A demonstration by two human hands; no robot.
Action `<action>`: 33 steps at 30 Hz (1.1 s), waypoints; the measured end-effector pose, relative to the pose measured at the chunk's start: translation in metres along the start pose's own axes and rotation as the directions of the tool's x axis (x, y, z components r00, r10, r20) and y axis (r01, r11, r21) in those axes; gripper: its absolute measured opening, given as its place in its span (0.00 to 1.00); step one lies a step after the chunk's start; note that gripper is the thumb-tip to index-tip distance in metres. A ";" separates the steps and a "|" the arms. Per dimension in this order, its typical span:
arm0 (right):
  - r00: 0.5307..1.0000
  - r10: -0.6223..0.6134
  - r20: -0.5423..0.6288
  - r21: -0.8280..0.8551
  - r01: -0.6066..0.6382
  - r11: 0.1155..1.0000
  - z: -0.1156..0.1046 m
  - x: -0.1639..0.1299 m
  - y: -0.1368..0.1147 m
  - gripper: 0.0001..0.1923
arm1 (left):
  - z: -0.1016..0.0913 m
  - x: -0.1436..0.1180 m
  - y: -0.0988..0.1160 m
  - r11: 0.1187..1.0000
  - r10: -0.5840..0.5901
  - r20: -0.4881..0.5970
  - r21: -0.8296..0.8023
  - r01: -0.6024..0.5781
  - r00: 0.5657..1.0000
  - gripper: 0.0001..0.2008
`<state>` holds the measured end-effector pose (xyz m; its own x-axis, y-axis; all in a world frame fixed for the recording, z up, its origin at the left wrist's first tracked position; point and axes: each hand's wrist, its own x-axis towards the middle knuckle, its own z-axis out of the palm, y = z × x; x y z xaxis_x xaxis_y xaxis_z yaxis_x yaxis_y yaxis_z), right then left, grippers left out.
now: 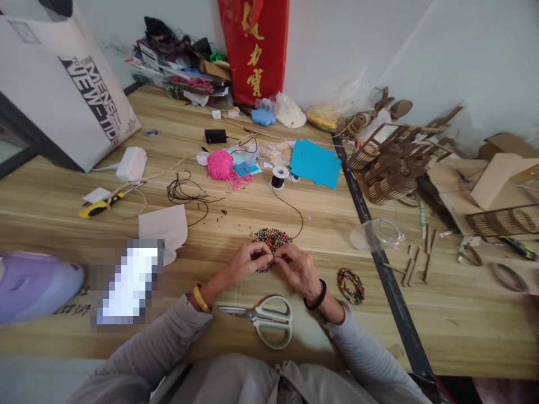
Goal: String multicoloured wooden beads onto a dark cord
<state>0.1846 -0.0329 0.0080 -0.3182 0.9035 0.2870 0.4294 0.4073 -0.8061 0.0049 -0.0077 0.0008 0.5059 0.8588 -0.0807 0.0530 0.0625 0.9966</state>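
Note:
My left hand [246, 262] and my right hand [298, 269] meet at the near edge of a pile of small multicoloured beads [272, 238] on the wooden table [84, 224]. Both pinch something tiny between fingertips, a bead or the thin black thread [295, 210], which runs up to a spool [278, 177]. What exactly each hand holds is too small to tell. A finished bead bracelet [351, 286] lies just right of my right wrist. Pale-handled scissors [261, 318] lie shut between my forearms.
A pink yarn ball [222, 164], blue paper [315, 163], a loose black cord tangle [183, 192], a yellow-handled tool [99, 207] and a clear plastic cup [379, 234] lie around. A wooden lattice model [391, 163] stands at the right, a white bag [63, 84] at the far left.

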 end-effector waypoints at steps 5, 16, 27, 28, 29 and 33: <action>0.993 0.099 -0.066 0.069 -0.094 0.993 -0.001 0.001 0.000 0.08 | 0.000 0.001 -0.001 1.000 -0.003 0.016 -0.017 0.003 1.000 0.14; 0.937 0.350 -0.005 0.451 -0.310 0.837 0.002 0.004 0.012 0.14 | -0.003 0.005 -0.005 0.990 -0.056 -0.013 -0.127 0.053 0.998 0.14; 0.924 0.380 0.049 0.576 -0.337 0.745 0.006 0.004 0.012 0.15 | -0.006 0.005 0.002 0.984 -0.072 -0.075 -0.166 0.059 0.995 0.14; 0.928 0.369 0.050 0.568 -0.330 0.754 0.006 0.004 0.012 0.14 | -0.006 0.005 0.002 0.987 -0.063 -0.082 -0.151 0.050 0.995 0.14; 0.933 0.356 0.048 0.555 -0.322 0.768 0.007 0.004 0.012 0.14 | -0.006 0.005 0.001 0.989 -0.058 -0.084 -0.144 0.045 0.995 0.15; 0.976 0.219 -0.016 0.397 -0.195 0.897 0.005 0.002 0.010 0.11 | -0.003 0.005 -0.001 0.981 -0.074 -0.055 -0.184 0.063 0.996 0.17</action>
<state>0.1844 -0.0274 -0.0018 -0.2028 0.9728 0.1119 0.1112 0.1364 -0.9844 0.0048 -0.0015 -0.0009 0.4526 0.8784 -0.1536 -0.0746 0.2090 0.9751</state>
